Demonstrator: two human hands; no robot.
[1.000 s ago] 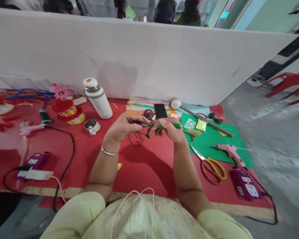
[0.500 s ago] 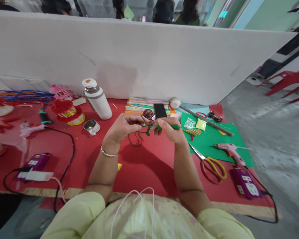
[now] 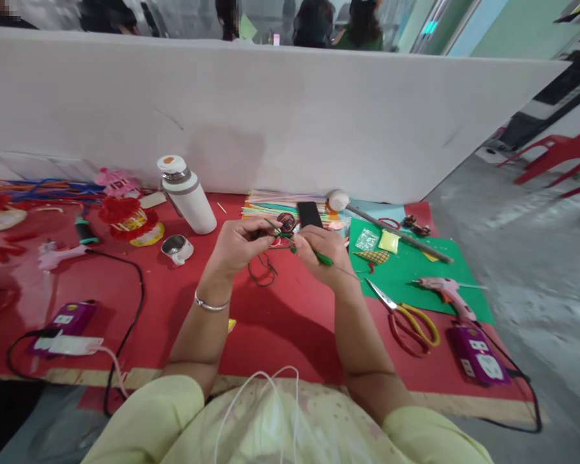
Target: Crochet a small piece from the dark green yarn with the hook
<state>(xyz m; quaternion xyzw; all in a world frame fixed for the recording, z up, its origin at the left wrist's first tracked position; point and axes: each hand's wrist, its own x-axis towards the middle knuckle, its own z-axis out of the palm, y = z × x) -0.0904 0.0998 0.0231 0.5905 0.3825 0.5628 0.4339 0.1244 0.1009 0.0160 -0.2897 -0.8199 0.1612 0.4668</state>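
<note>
Both hands meet over the middle of the red table (image 3: 280, 322). My left hand (image 3: 244, 248) pinches a small green strand piece (image 3: 279, 232) between thumb and fingers. A thin tool with a green handle (image 3: 323, 258) is gripped in my right hand (image 3: 321, 251), its tip close to the green piece. Dark cord (image 3: 265, 274) hangs in loose loops below the left fingertips. Behind the hands lie a multicoloured yarn ball (image 3: 286, 222) and a black phone (image 3: 310, 214).
A white bottle (image 3: 191, 200) and metal cup (image 3: 176, 247) stand left. Right, scissors (image 3: 401, 316), a glue gun (image 3: 447, 293) and a purple box (image 3: 478, 354) lie by a green sheet (image 3: 435, 296). A white board (image 3: 290, 116) rises behind.
My right hand has turned, so the green handle now slants down to the right instead of lying nearly level. The left hand still holds the green piece.
</note>
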